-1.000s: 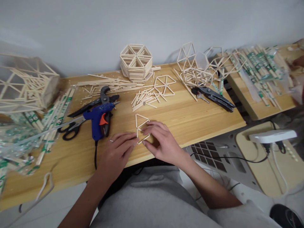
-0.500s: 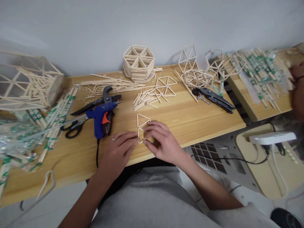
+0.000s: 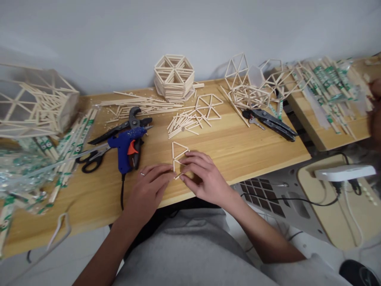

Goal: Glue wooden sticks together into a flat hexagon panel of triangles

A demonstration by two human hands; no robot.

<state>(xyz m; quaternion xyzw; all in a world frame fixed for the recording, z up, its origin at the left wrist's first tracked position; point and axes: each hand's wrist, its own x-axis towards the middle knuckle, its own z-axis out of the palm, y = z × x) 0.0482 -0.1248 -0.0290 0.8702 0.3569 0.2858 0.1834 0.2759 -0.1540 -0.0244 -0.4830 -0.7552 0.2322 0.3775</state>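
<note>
A small flat frame of thin wooden sticks (image 3: 173, 151) lies on the table in front of me, with a closed triangle at its far end. My left hand (image 3: 150, 184) rests at its near left side, fingers pressed together with the tips against a stick. From the right, my right hand (image 3: 204, 175) curls over the frame's sticks. Its thumb and fingertips are closed at a short wooden stick (image 3: 177, 176) at the near end; part of that side is hidden beneath the fingers. A blue glue gun (image 3: 123, 149) lies left of the frame.
Behind lie cut sticks (image 3: 181, 123), a spoked stick frame (image 3: 209, 106) and a stack of hexagonal frames (image 3: 174, 77). Scissors (image 3: 92, 159) and black cutters (image 3: 133, 117) lie left, pliers (image 3: 275, 124) right. Wrapped chopsticks (image 3: 73, 149) cover the left side. Another person's hand (image 3: 375, 93) shows far right.
The view has shifted slightly. Both hands stay at the stick frame with almost the same grip, and the frame has not visibly moved on the table.
</note>
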